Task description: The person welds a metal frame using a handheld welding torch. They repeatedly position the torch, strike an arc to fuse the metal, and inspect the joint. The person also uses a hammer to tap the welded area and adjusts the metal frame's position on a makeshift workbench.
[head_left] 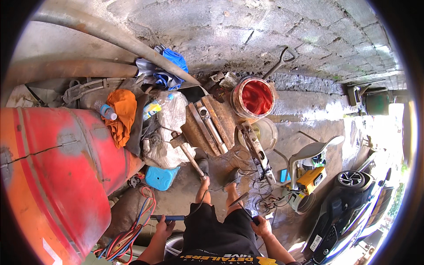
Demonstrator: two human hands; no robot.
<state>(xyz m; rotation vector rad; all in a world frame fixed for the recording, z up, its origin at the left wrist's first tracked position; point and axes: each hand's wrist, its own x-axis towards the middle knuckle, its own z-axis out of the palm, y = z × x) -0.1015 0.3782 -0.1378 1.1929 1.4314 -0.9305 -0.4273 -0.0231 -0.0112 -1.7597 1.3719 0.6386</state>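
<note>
My left hand is closed around a blue-handled welding electrode holder, with a dark cable curving up from its inner end. My right hand grips the handle of what looks like a chipping hammer, its rusty head pointing up and left. Both hands are at either side of my lap. Beyond my feet lies a rusty metal piece with a rod along it. A long steel bar with holes lies to its right. Nearer my left foot is a rod with a block on its end.
A large red and orange metal body fills the left. Red and blue hoses hang below a blue stool. A bucket with red contents stands by the wall. A yellow machine, a chair, and a dark car are right.
</note>
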